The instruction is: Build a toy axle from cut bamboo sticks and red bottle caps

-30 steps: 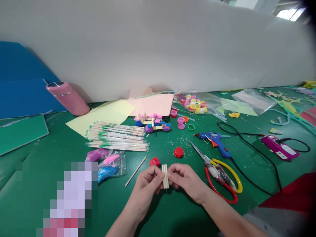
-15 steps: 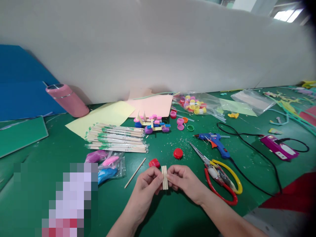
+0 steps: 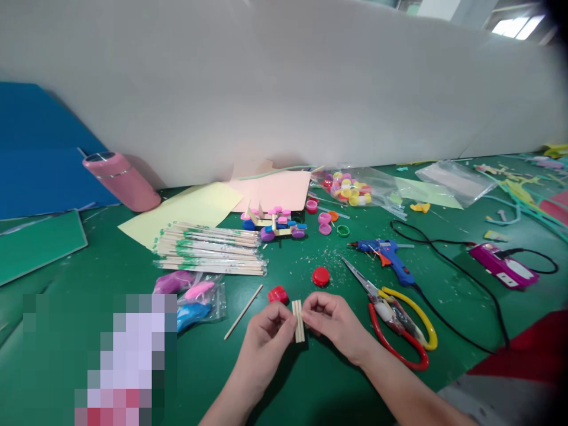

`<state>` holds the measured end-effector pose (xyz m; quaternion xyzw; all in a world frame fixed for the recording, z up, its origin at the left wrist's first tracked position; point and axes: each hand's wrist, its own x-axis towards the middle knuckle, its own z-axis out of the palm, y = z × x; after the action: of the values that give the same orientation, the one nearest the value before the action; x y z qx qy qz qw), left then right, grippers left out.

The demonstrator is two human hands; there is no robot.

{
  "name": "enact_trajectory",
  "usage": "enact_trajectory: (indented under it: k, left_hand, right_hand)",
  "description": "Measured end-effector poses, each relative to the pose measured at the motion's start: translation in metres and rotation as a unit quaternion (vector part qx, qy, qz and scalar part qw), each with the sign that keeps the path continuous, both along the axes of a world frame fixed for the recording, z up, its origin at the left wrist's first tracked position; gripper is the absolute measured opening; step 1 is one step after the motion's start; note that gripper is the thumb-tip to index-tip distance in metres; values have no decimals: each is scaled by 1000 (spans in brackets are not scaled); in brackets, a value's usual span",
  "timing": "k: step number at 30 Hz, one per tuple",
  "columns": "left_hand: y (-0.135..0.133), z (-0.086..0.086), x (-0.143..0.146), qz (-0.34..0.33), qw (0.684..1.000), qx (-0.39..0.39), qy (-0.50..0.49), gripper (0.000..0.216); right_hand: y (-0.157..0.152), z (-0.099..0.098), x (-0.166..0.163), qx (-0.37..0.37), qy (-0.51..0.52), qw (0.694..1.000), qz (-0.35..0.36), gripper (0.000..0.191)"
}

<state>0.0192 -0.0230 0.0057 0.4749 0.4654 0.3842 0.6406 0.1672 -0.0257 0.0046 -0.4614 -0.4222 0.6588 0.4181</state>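
Observation:
A small row of short, pale wooden sticks (image 3: 299,331) stands side by side between my two hands, low in the middle of the view. My left hand (image 3: 270,334) pinches the row from its left, thumb in front. From the other side, the closed thumb and fingers of my right hand (image 3: 332,322) meet the right edge of the sticks; the far fingertips are hidden. Just beyond the left fingers sits a red clay-like block (image 3: 277,294). A round red bottle cap (image 3: 320,276) lies past the right hand. One longer thin wooden stick (image 3: 243,312) rests left of my hands.
Scissors (image 3: 390,313) and a blue glue gun (image 3: 384,254) with its cord lie to the right. Wrapped stick bundles (image 3: 208,248), clay bags (image 3: 195,302) and a pink bottle (image 3: 122,180) are leftward. Small model cars (image 3: 284,231) and a bag of caps (image 3: 350,189) stand behind.
The sticks have tilted slightly and shifted a little to the right with my left hand. My right hand's fingers have risen slightly along the edge of the row.

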Motion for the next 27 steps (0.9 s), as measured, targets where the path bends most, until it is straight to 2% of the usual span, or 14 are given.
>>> enact_trajectory:
  k: [7,27]
  left_hand:
    - [-1,4,0,-7,1000,12,9,24]
    - [-1,1,-1,-27,999,-16,-28,21]
  right_hand:
    - [-1,-2,0,0,0,1000,13,33]
    - [-1,-1,1,-7,10,1000,15,33]
